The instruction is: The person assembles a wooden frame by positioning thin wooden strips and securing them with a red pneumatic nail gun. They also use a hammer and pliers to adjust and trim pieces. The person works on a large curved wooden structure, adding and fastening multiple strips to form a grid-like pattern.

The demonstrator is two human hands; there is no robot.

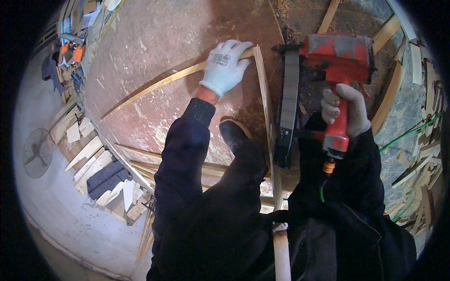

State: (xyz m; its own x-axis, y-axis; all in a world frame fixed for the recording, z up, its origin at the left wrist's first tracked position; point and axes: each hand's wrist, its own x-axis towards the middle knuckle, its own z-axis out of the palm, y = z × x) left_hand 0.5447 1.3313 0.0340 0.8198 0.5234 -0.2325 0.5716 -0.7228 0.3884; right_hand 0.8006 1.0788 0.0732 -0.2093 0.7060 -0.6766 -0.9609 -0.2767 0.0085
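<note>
My left hand (225,65), in a white knit glove, presses flat on the end of a long thin wooden strip (154,86) that lies across a large reddish-brown board (159,33). A second strip (265,107) meets it at a corner right beside my fingers. My right hand (347,108), in a grey glove, grips the handle of a red nail gun (335,61). The gun's dark magazine (287,112) runs alongside the second strip. My dark shoe (234,133) rests on the board.
Wood offcuts (96,164) are piled on the floor at the left, more scraps (424,154) at the right. A floor fan (37,152) lies far left. A green hose (408,133) trails right of the gun. Orange tools (70,52) sit upper left.
</note>
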